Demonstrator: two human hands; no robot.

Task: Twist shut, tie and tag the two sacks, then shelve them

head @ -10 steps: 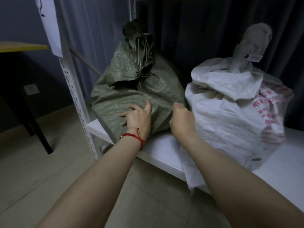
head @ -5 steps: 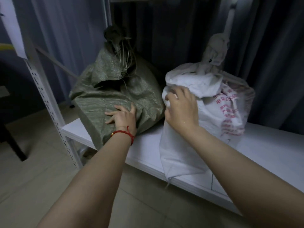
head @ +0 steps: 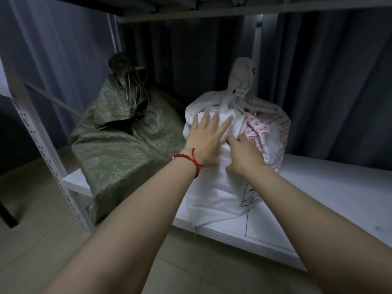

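Green woven sack (head: pixel 127 149), neck tied, at the left end of the shelf (head: pixel 339 187), my left grip (head: pixel 203 141) spread flat on the white sack (head: pixel 214 194) beside it, my right grip (head: pixel 244 155) curled against its front, pinching or not I cannot tell.

On the shelf board (head: pixel 331 187), left sack (head: pixel 127 158) beside right sack (head: pixel 214 196), upright post (head: pixel 42 145) at left, curtain (head: pixel 318 81) behind, left hand (head: pixel 204 143) and right hand (head: pixel 244 158) on right sack's front
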